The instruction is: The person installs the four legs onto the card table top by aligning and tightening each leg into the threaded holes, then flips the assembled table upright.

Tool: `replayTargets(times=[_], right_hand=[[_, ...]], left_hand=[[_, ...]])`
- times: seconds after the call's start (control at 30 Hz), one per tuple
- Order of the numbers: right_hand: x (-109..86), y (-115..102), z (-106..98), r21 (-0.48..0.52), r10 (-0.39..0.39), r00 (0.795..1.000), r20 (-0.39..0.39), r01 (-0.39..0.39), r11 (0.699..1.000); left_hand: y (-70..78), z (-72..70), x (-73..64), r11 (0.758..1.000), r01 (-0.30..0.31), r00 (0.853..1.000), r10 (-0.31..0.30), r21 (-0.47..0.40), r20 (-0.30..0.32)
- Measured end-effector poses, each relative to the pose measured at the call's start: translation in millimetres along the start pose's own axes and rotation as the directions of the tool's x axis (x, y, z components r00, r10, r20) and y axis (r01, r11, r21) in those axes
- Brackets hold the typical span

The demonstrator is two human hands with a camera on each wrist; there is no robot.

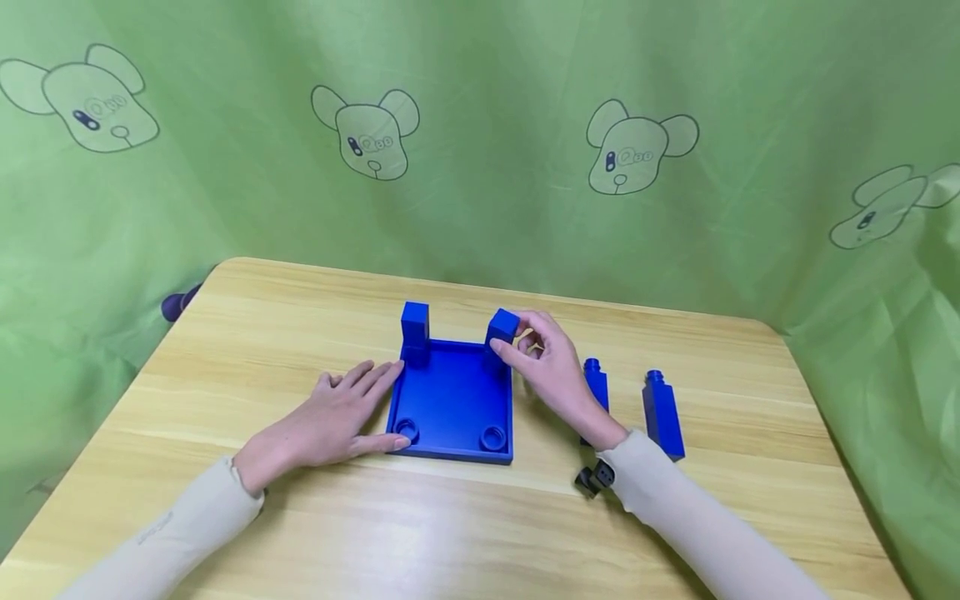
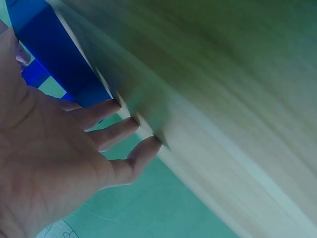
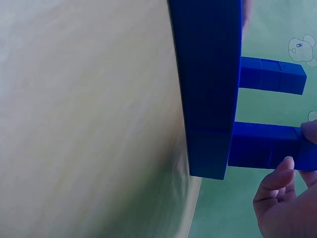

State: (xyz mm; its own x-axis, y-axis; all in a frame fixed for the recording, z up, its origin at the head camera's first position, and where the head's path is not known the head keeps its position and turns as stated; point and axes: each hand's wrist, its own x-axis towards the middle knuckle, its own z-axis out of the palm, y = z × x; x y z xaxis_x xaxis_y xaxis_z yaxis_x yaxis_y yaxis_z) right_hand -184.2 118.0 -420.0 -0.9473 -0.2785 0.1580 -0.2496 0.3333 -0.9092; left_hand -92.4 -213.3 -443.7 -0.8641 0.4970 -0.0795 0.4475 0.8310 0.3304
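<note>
A square blue tray-like panel point(image 1: 453, 400) with a raised rim lies on the table, threaded round sockets showing in its two near corners. One blue square leg point(image 1: 416, 325) stands upright at the far left corner. At the far right corner my right hand point(image 1: 551, 367) pinches a second blue leg point(image 1: 501, 327) between thumb and fingers; in the right wrist view this leg point(image 3: 262, 145) meets the panel. My left hand point(image 1: 337, 421) rests along the panel's left edge, fingers extended and thumb by the near left socket. In the left wrist view its fingertips touch the table.
Two more blue legs with threaded ends lie to the right, one point(image 1: 663, 417) farther out and one point(image 1: 596, 383) partly behind my right wrist. The wooden table point(image 1: 300, 533) ends at a green curtain point(image 1: 495, 225) with printed animal heads. A dark object point(image 1: 174, 307) shows beyond the left edge.
</note>
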Motion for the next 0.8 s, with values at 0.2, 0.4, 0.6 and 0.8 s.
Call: replayTargets(times=[0.2, 0.4, 0.6, 0.8], right_hand=[[0.9, 0.2, -1.0, 0.009, -0.018, 1.0, 0.018, 0.018, 1.0], [0.0, 0.3, 0.5, 0.037, 0.016, 0.999, 0.033, -0.017, 0.999], [0.2, 2.9, 1.7, 0.005, 0.019, 1.0, -0.001, -0.019, 1.0], [-1.0, 1.7, 0.3, -0.006, 0.054, 0.998, -0.01, -0.054, 0.999]], left_hand=[[0.6, 0.2, -0.3, 1.0, 0.001, 1.0, -0.001, -0.006, -0.001], [0.4, -1.1, -0.6, 1.0, -0.004, 1.0, 0.004, -0.001, -0.007], [0.4, -1.1, -0.9, 1.0, -0.006, 1.0, 0.006, -0.004, -0.008], [0.3, -0.7, -0.8, 1.0, -0.009, 1.0, 0.009, -0.003, -0.013]])
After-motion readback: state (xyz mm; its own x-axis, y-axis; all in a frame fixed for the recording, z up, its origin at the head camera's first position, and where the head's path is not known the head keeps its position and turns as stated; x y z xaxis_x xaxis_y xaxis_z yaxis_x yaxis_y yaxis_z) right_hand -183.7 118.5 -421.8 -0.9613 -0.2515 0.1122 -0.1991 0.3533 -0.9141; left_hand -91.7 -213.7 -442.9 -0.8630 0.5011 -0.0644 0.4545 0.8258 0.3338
